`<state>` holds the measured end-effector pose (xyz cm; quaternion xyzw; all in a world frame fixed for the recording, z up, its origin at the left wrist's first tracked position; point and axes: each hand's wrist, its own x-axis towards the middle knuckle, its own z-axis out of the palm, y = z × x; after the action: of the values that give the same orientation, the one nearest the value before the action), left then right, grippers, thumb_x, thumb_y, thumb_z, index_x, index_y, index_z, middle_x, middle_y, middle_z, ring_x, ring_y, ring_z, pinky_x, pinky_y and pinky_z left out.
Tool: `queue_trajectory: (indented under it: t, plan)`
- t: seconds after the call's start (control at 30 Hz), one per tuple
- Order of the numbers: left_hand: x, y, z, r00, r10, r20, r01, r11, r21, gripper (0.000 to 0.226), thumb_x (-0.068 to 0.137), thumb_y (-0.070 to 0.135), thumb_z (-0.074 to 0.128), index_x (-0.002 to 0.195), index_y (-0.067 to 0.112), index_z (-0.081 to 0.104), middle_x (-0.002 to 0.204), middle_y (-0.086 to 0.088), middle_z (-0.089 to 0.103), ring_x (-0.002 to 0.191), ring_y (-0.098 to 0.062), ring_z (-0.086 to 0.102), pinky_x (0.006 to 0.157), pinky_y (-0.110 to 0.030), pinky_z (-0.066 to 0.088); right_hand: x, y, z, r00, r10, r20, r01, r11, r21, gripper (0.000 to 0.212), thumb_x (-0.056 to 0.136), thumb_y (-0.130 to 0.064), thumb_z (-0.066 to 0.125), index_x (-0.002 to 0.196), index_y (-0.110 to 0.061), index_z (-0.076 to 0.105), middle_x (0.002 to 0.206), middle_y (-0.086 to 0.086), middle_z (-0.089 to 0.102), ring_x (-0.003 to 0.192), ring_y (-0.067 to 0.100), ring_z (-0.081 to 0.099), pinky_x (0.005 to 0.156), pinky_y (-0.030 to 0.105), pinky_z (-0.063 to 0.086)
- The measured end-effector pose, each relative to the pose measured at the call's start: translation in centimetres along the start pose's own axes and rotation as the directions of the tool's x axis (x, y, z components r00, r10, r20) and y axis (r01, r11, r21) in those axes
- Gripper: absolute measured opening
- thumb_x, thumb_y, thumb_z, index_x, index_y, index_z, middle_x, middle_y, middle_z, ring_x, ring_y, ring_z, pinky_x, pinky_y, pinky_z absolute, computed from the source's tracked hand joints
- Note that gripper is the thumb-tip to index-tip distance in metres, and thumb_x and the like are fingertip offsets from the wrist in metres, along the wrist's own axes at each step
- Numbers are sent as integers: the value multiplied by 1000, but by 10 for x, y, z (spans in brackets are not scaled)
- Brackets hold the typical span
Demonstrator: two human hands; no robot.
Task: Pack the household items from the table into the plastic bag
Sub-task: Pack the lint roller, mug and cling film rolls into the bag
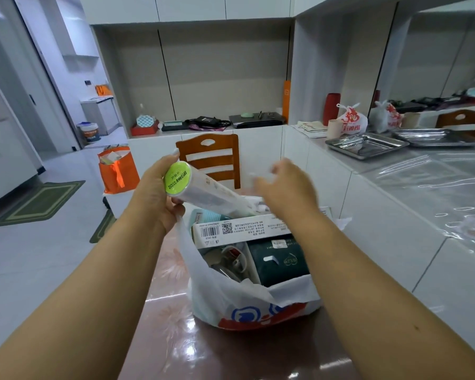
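Note:
A white plastic bag (pixel 217 292) with a red and blue print stands on the glossy brown table (pixel 231 357). Inside it I see a white box with a barcode (pixel 231 229), a dark green tissue pack (pixel 280 261) and some smaller items. My left hand (pixel 154 193) grips a white roll with a lime green end cap (pixel 200 190), tilted with its far end pointing down into the bag; it also pinches the bag's left edge. My right hand (pixel 288 185) is blurred above the bag's far rim, fingers curled near the plastic; whether it holds anything is unclear.
A wooden chair (pixel 209 157) stands just beyond the table. An orange bag (pixel 118 171) sits on the floor at the left. To the right runs a white counter with steel trays (pixel 368 145) and a tied plastic bag (pixel 351 119). Green mats lie on the floor.

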<state>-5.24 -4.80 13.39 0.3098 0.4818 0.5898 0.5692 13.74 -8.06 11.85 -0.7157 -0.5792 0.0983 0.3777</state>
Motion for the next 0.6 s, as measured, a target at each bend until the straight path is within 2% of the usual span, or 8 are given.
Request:
queue_trajectory:
  t: [0.07, 0.17, 0.23, 0.3, 0.37, 0.4, 0.5, 0.6]
  plan:
    - [-2, -1, 3, 1000, 6, -12, -6, 1000, -10, 23, 76, 43, 71, 77, 24, 56, 78, 2, 63, 91, -20, 59, 77, -30, 45, 0, 40, -11, 933, 353, -73, -359, 892, -273, 50, 88, -44, 53, 123, -9, 43, 121, 9, 59, 102, 26, 55, 80, 34, 42]
    - [-3, -1, 4, 1000, 7, -19, -7, 1000, -14, 23, 77, 42, 70, 76, 24, 56, 77, 3, 62, 91, -19, 59, 80, -31, 46, -1, 80, -3, 863, 505, 21, -446, 780, -439, 53, 89, -27, 51, 133, -6, 30, 128, 13, 56, 116, 33, 53, 89, 38, 41]
    - [-3, -1, 3, 999, 3, -33, -3, 1000, -25, 22, 77, 41, 70, 75, 24, 56, 76, 3, 61, 91, -19, 58, 83, -31, 46, 3, 93, 5, 874, 481, 64, -448, 851, -274, 46, 91, -12, 49, 131, -4, 29, 116, 12, 58, 101, 31, 58, 77, 38, 45]
    - [-3, -1, 1, 999, 1, -44, -2, 1000, -18, 22, 78, 40, 69, 72, 24, 56, 74, 2, 60, 88, -18, 55, 82, -31, 44, 12, 92, -2, 885, 455, 95, -465, 860, 213, 42, 89, 3, 47, 129, -4, 35, 106, 12, 59, 78, 24, 60, 65, 37, 51]
    - [-4, -2, -1, 998, 0, -57, 0, 1000, -4, 21, 79, 39, 67, 71, 23, 55, 74, 2, 59, 83, -17, 54, 78, -29, 44, 19, 76, -27, 908, 406, 99, -367, 661, 654, 44, 85, 11, 39, 125, -7, 42, 88, 14, 60, 50, 15, 50, 45, 27, 43]
    - [-4, -2, -3, 998, 0, -65, 0, 1000, 1, 21, 80, 39, 66, 71, 23, 55, 74, 1, 58, 78, -16, 54, 75, -28, 43, 21, 62, -41, 939, 331, 89, -283, 601, 748, 44, 83, 12, 36, 121, -9, 45, 78, 14, 60, 43, 12, 42, 40, 25, 35]
    - [-2, -1, -7, 995, 19, -96, -16, 999, 33, 23, 83, 39, 61, 67, 24, 53, 68, 3, 55, 62, -11, 46, 58, -24, 39, 14, 25, -61, 991, 80, 111, -134, 705, 696, 43, 82, 10, 37, 113, -16, 49, 71, 17, 63, 40, 13, 37, 39, 22, 29]
    - [0, -4, -12, 992, 29, -119, -21, 998, 67, 24, 85, 41, 60, 68, 24, 54, 70, 2, 55, 64, -12, 47, 58, -25, 39, 6, 11, -54, 979, 57, 198, -155, 833, 531, 39, 83, 3, 43, 113, -20, 51, 92, 17, 64, 50, 17, 47, 37, 18, 34]
